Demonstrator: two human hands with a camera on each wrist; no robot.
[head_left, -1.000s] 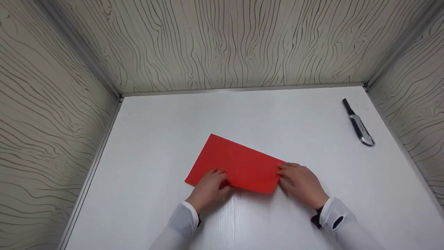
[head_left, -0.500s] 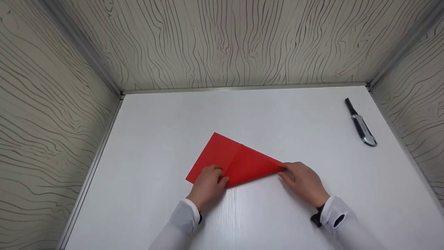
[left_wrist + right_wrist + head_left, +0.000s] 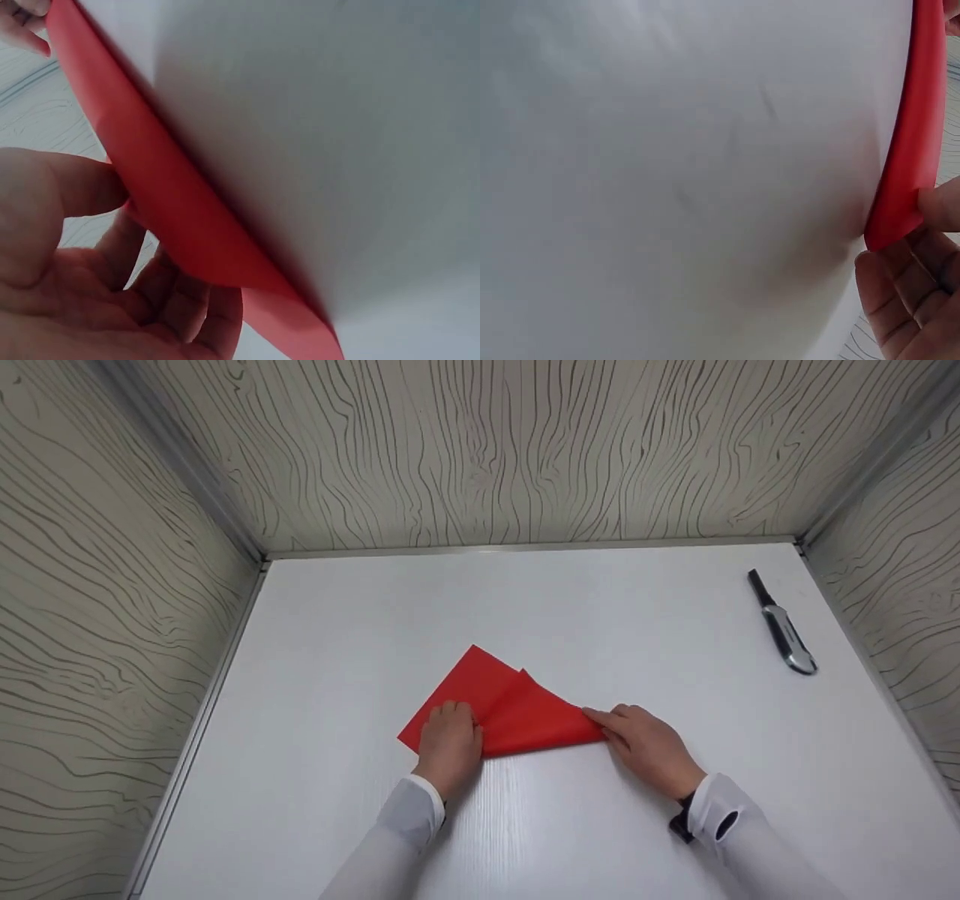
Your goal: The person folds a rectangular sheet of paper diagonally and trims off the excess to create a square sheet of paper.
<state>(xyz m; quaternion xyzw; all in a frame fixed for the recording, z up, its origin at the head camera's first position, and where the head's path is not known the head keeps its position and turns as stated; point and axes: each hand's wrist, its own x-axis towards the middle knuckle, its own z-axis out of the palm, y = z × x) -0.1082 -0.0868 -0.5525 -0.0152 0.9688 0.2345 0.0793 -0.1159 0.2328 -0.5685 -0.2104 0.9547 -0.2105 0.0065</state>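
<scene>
A red sheet of paper (image 3: 544, 724), folded over on itself, lies on the white tabletop. Its upper layer bulges in a loose fold toward the right and rises to a small peak at the top edge. On the left part of the sheet is my left hand (image 3: 450, 746); in the left wrist view its thumb (image 3: 94, 187) and curled fingers hold the folded edge. My right hand (image 3: 649, 750) pinches the pointed right end. From the right wrist view, the thumb (image 3: 941, 206) presses that end against the fingers behind it.
A silver-and-black handheld tool (image 3: 784, 634) with a narrow black end lies at the back right of the white table (image 3: 360, 630). Wood-patterned panels (image 3: 480, 457) rise behind the table and on both sides.
The right part of the paper has been folded up over the sheet, and the layer now bulges. The right hand has shifted slightly left; the left hand has moved slightly up the sheet.
</scene>
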